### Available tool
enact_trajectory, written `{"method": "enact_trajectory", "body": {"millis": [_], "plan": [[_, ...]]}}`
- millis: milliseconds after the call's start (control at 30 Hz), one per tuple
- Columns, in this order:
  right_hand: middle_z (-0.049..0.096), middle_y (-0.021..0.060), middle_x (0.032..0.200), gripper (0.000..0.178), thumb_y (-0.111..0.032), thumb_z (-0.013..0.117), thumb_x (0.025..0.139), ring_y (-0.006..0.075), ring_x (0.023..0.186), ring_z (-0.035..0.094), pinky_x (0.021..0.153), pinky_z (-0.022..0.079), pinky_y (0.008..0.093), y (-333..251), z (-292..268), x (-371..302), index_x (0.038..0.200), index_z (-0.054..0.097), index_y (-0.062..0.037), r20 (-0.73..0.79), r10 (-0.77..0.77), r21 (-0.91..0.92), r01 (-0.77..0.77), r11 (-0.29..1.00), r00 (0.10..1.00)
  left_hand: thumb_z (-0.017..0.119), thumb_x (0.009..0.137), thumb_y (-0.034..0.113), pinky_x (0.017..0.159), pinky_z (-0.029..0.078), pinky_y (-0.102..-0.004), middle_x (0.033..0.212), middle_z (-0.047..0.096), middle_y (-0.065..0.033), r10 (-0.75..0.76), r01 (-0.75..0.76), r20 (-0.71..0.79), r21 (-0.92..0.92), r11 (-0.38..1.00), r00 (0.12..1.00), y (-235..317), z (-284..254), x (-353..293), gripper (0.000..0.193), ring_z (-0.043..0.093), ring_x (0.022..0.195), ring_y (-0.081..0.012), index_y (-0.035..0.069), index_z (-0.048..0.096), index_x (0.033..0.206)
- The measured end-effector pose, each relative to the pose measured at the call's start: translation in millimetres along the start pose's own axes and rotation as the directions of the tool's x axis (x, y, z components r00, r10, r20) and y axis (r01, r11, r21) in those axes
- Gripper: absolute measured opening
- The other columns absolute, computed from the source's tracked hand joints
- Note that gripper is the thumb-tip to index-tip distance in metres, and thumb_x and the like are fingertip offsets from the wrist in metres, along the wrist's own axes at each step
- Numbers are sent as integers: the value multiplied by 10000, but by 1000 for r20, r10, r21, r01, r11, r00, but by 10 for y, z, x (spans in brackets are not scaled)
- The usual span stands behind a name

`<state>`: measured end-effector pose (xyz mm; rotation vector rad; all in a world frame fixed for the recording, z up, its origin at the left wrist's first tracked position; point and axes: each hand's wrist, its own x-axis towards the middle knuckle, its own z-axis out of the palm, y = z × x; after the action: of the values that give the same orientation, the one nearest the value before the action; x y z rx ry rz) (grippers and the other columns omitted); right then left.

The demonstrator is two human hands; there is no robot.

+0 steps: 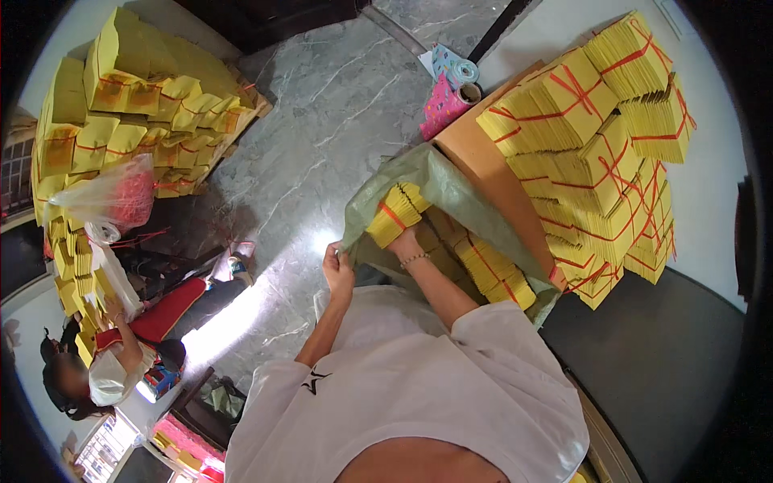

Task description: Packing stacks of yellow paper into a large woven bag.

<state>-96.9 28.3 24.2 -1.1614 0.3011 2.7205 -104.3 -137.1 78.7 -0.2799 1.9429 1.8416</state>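
A large green woven sack [455, 185] stands open in front of me. My left hand [339, 272] pinches its rim on the left side. Reaching inside, my right hand [406, 243] grips a bundle of yellow paper [393, 216] tied with red string; its fingers are partly hidden by the bundle. More tied yellow paper bundles [493, 272] lie along the right inside of the sack. The sack's bottom is partly hidden by my right forearm.
Tied yellow paper bundles [592, 173] are piled at right behind a brown board [483, 169]. Another tall pile [133, 105] stands at left, near a clear bag of red string [129, 197]. A co-worker [121, 370] sits at lower left. Pink and blue rolls [447, 101] lie ahead.
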Motion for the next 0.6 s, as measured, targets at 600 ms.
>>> {"method": "enact_trajectory", "body": {"millis": [600], "plan": [[543,168,1028,334,-169,617,766,333,1046,478,955,300,482,-128,294,-860,1060,548,-25,848,49,-220,434,-873,528,562,793,-12,683,455,-254,774,573,-58,322,-324,73,397,859,944,543,243,369,145,554,711,-128,34,543,930]]}}
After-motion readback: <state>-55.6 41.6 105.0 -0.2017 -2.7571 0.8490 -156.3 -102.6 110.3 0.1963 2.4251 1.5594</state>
